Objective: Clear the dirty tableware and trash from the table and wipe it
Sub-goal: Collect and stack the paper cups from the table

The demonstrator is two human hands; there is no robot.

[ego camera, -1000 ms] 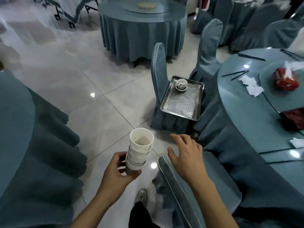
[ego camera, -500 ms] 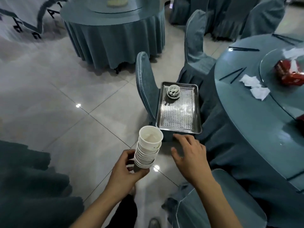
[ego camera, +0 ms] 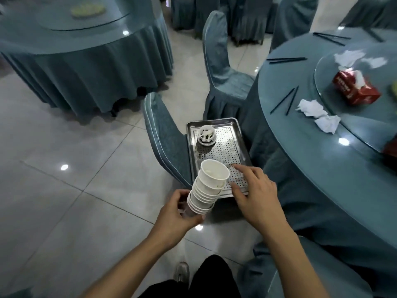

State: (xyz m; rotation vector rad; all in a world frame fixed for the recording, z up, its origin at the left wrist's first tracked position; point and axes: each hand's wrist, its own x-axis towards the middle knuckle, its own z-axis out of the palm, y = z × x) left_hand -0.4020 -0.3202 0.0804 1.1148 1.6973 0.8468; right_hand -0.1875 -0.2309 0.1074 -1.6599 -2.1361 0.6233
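My left hand (ego camera: 174,214) grips the stack of paper cups (ego camera: 208,186) at its base. My right hand (ego camera: 254,195) reaches, fingers spread wide, over the near end of the perforated steel tray (ego camera: 235,134) on the chair seat.

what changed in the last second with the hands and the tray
The person walked up to the tray; the right hand went from the near chair's back to the tray's near edge. The left hand still grips the cup stack; the small dishes stay on the tray.

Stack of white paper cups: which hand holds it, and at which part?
The left hand grips the stack of white paper cups at its bottom end. The right hand holds nothing.
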